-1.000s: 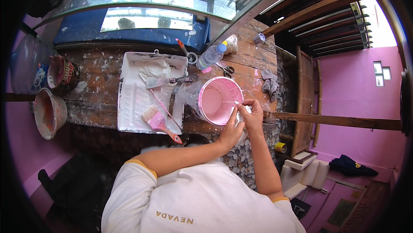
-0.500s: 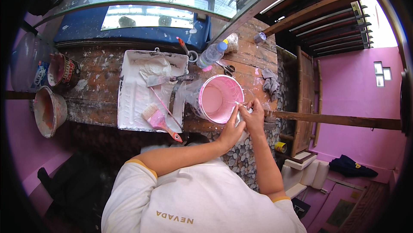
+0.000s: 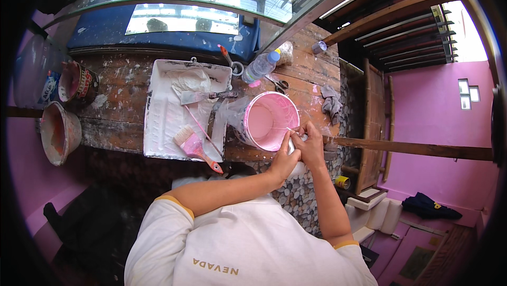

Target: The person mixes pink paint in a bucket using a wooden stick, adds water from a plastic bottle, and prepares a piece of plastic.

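Your left hand (image 3: pixel 283 163) is closed, its thumb and fingers pinching a small white pouch (image 3: pixel 291 146) at the near right rim of the pink-lined bucket (image 3: pixel 285 117). Your right hand (image 3: pixel 311 146) is closed on the same pouch, fingertips almost meeting the left ones. The pouch is partly hidden by your fingers; its tip points over the bucket's mouth, and a fine pale line runs from it into the bucket, though you cannot tell whether it is liquid or thread.

The bucket holds smooth, pale pink paint (image 3: pixel 260 121), with pink streaks up its inner wall. Left of the bucket lies a white paint tray (image 3: pixel 158 127), with a broad brush (image 3: pixel 194 151) across its near side, a scraper (image 3: pixel 195 97) and a thin pink stick (image 3: pixel 203 130). Beyond the bucket stands a blue-capped clear bottle (image 3: pixel 257 68). Far left of the bucket are a pink-stained tin (image 3: pixel 87 85) and a tilted pail (image 3: pixel 73 132), its inside marked reddish orange.
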Demonstrator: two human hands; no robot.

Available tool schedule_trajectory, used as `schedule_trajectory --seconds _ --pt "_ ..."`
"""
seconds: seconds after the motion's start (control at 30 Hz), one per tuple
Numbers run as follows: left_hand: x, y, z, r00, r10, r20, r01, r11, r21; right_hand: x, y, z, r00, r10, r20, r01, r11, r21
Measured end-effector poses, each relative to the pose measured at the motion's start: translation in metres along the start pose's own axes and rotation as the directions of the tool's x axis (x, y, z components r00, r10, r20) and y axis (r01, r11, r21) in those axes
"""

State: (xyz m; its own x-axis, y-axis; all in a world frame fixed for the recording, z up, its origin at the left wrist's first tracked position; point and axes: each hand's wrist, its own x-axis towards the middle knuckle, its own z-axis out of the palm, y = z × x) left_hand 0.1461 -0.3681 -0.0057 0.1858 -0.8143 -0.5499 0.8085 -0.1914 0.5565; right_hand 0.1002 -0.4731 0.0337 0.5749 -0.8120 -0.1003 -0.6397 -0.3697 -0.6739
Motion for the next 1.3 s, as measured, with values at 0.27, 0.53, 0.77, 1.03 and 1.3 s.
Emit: schedule_trajectory --seconds 0.27,0.53,0.77,1.03,1.3 --pt "0.001 0.0 0.0 0.999 -0.017 0.029 0.018 0.999 -0.038 0.001 -0.006 -0.003 1.0 0.003 0.018 -0.002 1.0 -0.028" --pt "-0.002 0.005 0.003 0.999 -0.03 0.014 0.031 0.996 -0.083 0.001 -0.007 -0.004 1.0 0.017 0.023 -0.017 1.0 0.005" --pt "0.0 0.007 0.004 0.995 0.052 0.083 -0.049 0.998 -0.042 0.003 0.017 0.0 0.996 0.052 -0.072 -0.032 0.967 0.253" --pt "-0.011 0.027 -0.001 0.93 0.296 0.215 -0.352 0.887 0.299 -0.003 -0.005 -0.009 0.983 0.126 -0.131 -0.039 0.85 0.526" --pt "-0.016 0.042 0.002 0.834 0.433 0.342 -0.538 0.775 0.331 -0.008 -0.036 -0.016 0.948 0.08 -0.307 0.143 0.757 0.638"
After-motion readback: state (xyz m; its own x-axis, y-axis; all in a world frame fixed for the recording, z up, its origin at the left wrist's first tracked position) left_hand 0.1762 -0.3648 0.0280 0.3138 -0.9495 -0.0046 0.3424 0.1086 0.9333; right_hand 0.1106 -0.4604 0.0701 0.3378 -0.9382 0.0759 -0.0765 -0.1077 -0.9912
